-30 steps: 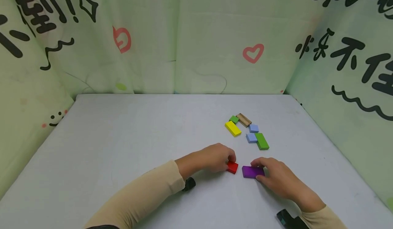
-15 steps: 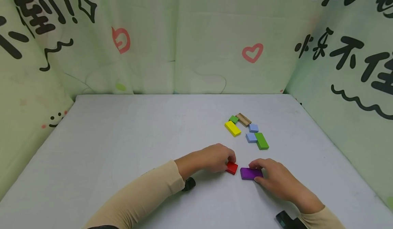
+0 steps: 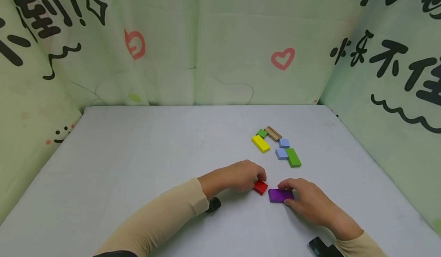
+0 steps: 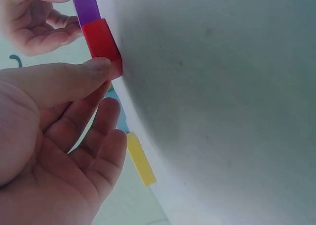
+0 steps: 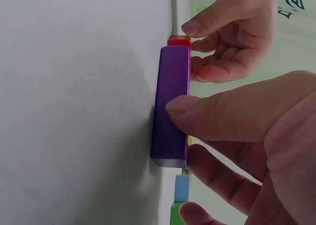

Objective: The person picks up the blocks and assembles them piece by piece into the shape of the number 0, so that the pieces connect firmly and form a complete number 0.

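Observation:
My left hand (image 3: pixel 244 176) pinches a red block (image 3: pixel 260 187) between thumb and fingers, low at the table surface. Just to its right, my right hand (image 3: pixel 308 199) holds a purple rectangular block (image 3: pixel 280 196) by its long sides, thumb on the near side. A narrow gap separates the two blocks in the head view. In the left wrist view the red block (image 4: pixel 101 42) overlaps the purple block (image 4: pixel 87 8). The right wrist view has the purple block (image 5: pixel 170 106) lying along the table under my thumb, the red one (image 5: pixel 178 41) beyond its end.
Farther back on the white table (image 3: pixel 155 146) several blocks form a broken curve: yellow (image 3: pixel 260 143), small green (image 3: pixel 262 133), brown (image 3: pixel 273 134), two light blue (image 3: pixel 284 143), and a longer green block (image 3: pixel 293 158). Pale green printed curtains (image 3: pixel 234 27) enclose the table's back and sides.
My right hand has slid the purple block slightly left and nearer, toward the red block. The left hand stays almost in place with the red block.

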Available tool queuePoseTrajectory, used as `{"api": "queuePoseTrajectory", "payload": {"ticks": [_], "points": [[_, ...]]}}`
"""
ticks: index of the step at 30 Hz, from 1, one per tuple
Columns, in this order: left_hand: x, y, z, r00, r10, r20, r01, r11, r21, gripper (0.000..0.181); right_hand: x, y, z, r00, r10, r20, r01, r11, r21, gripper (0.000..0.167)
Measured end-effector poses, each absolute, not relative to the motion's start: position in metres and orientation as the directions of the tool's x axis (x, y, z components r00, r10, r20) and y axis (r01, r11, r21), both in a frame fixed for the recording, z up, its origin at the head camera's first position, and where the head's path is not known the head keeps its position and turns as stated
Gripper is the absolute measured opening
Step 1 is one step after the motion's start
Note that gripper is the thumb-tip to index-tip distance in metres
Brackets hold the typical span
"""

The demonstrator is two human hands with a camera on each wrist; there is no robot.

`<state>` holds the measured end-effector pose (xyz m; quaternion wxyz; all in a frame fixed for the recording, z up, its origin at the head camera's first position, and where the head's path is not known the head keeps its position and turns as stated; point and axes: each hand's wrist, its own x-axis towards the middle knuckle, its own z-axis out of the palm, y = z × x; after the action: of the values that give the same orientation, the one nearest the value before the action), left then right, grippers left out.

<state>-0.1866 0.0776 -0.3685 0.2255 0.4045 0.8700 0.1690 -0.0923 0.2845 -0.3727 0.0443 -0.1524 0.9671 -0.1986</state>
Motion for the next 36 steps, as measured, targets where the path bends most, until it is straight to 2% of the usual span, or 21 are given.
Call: {"api": "queuePoseTrajectory", "payload": {"ticks": [36], "points": [[-0.1887,0.0807,-0.3706,-0.610,0.753,-0.247,0.600,0.642,0.476,0.034,-0.1003,0.2767,-0.3718,-0.943,-0.331,-0.041,-0.289,0.872,-0.396,0.035]]}}
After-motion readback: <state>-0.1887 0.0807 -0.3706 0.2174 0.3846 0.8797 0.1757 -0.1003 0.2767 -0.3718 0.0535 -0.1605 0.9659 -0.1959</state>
